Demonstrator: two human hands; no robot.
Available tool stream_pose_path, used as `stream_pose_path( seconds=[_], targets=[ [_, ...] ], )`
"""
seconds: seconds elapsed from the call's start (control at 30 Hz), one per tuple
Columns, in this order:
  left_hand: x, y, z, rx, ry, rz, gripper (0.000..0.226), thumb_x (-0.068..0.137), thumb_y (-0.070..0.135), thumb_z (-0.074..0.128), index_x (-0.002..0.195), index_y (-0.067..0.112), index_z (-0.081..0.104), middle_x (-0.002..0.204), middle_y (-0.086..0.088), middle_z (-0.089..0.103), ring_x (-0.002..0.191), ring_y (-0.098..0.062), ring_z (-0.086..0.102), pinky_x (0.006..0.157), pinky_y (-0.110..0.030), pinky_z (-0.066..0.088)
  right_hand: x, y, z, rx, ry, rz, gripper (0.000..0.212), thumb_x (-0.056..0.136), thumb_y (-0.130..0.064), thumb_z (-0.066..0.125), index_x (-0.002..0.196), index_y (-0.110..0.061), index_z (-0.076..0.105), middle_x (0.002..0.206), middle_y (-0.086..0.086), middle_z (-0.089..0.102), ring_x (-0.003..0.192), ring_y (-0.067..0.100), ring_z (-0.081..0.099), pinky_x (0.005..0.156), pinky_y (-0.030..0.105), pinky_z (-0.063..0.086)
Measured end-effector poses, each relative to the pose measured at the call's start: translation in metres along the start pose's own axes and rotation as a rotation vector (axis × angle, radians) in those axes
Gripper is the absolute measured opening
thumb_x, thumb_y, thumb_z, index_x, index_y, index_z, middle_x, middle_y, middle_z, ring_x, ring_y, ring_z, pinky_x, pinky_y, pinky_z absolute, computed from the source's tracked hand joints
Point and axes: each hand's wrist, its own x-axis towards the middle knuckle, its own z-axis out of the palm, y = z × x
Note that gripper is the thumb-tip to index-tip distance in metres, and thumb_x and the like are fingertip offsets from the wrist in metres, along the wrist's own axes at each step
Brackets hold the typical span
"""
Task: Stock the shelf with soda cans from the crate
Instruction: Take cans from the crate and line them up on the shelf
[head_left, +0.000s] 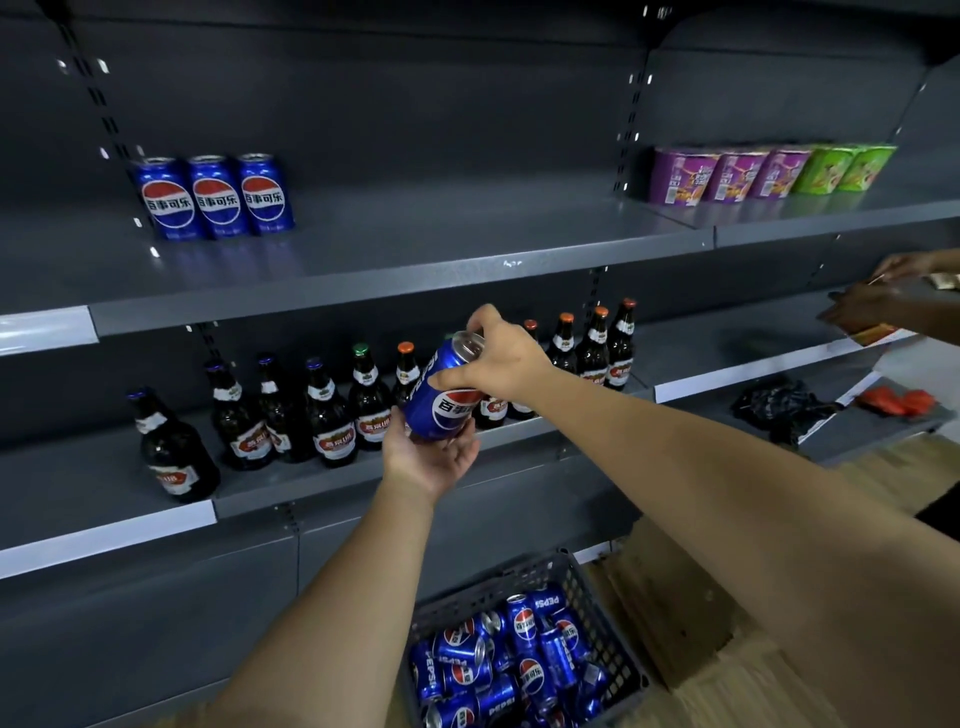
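Note:
I hold one blue Pepsi can (441, 392) tilted in front of the middle shelf. My left hand (428, 454) cups its bottom from below. My right hand (501, 358) pinches its top rim with the fingertips. On the upper shelf (415, 244), three blue Pepsi cans (215, 196) stand upright in a row at the left. A dark grey plastic crate (597, 613) sits on the floor at the bottom centre, with several Pepsi cans (519, 660) lying loose inside it.
Several brown beer bottles (332, 410) line the middle shelf behind the held can. Purple and green snack cups (763, 174) stand on the upper right shelf. Another person's hands (878, 296) work at the far right. Cardboard (675, 613) lies beside the crate.

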Motion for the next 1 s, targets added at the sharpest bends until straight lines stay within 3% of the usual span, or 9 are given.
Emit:
stream_pose_path(
  seconds=[0.13,0.27,0.4,0.5,0.6,0.7,0.83,0.93,1.0],
  targets=[
    [0.002,0.007,0.005,0.002,-0.068,0.037,0.058,0.092,0.059,0.035,0.117,0.011,0.055,0.116,-0.014,0.059,0.099,-0.03,0.058,0.082,-0.042,0.047,0.003,-0.003,-0.01,0.033,0.027,-0.02,0.087,0.065,-0.047,0.081,0.131,-0.016,0.033,0.111,0.0,0.05,0.1,0.018,0.053,0.084,0.031,0.047],
    [0.001,0.012,0.011,0.08,-0.069,0.043,0.055,0.094,0.055,0.033,0.106,0.009,0.06,0.11,-0.015,0.063,0.103,-0.032,0.058,0.09,-0.044,0.046,0.006,-0.003,-0.013,0.061,0.01,-0.026,0.095,0.066,-0.042,0.082,0.139,-0.018,0.026,0.126,0.005,0.052,0.11,0.023,0.054,0.091,0.035,0.048],
    [-0.002,0.009,0.02,0.028,-0.025,0.044,0.05,0.092,0.053,0.042,0.096,0.008,0.062,0.091,-0.013,0.068,0.085,-0.028,0.062,0.065,-0.034,0.059,0.004,-0.001,-0.011,0.073,-0.02,-0.043,0.099,0.067,-0.04,0.082,0.142,-0.019,0.022,0.131,0.008,0.05,0.115,0.026,0.053,0.091,0.035,0.048],
    [-0.003,0.006,0.023,0.087,0.036,0.006,0.045,0.092,0.049,0.04,0.091,0.009,0.061,0.087,-0.011,0.064,0.076,-0.027,0.059,0.04,-0.023,0.051,0.006,0.0,-0.005,0.063,-0.043,-0.042,0.101,0.069,-0.043,0.08,0.144,-0.019,0.017,0.132,0.01,0.05,0.116,0.028,0.053,0.094,0.042,0.049],
    [-0.001,0.005,0.017,0.126,0.047,-0.038,0.048,0.091,0.049,0.037,0.087,0.009,0.062,0.074,-0.011,0.067,0.065,-0.026,0.06,0.039,-0.017,0.046,0.006,0.005,0.005,0.076,-0.106,-0.038,0.107,0.071,-0.044,0.078,0.148,-0.023,0.007,0.134,0.011,0.048,0.118,0.03,0.052,0.093,0.045,0.051],
    [0.001,0.003,0.014,0.084,0.04,-0.054,0.049,0.091,0.048,0.036,0.086,0.007,0.062,0.07,-0.014,0.067,0.057,-0.028,0.062,0.041,-0.019,0.049,0.003,0.019,0.01,0.347,-0.158,-0.007,0.112,0.073,-0.032,0.081,0.151,-0.023,0.001,0.142,0.01,0.042,0.127,0.028,0.047,0.1,0.036,0.044],
    [0.005,0.004,0.017,0.057,0.082,-0.033,0.05,0.094,0.046,0.032,0.094,0.006,0.061,0.088,-0.018,0.062,0.075,-0.033,0.057,0.04,-0.027,0.052,0.002,0.04,0.014,0.563,-0.184,0.066,0.107,0.069,-0.023,0.084,0.149,-0.022,0.014,0.137,0.005,0.047,0.123,0.022,0.049,0.102,0.037,0.043],
    [0.004,0.003,0.022,0.076,0.096,-0.028,0.047,0.094,0.045,0.033,0.095,0.008,0.062,0.09,-0.018,0.062,0.078,-0.034,0.058,0.039,-0.03,0.052,0.0,0.046,0.023,0.548,-0.186,0.034,0.091,0.066,-0.013,0.086,0.14,-0.016,0.032,0.124,0.002,0.057,0.113,0.018,0.056,0.095,0.033,0.048],
    [0.004,0.0,0.025,0.054,0.101,-0.031,0.043,0.094,0.041,0.034,0.093,0.009,0.063,0.088,-0.017,0.065,0.078,-0.035,0.062,0.04,-0.031,0.053,-0.002,0.048,0.028,0.505,-0.166,-0.009,0.092,0.063,-0.011,0.087,0.138,-0.016,0.034,0.121,0.001,0.059,0.113,0.018,0.057,0.097,0.035,0.049]
  ],
)
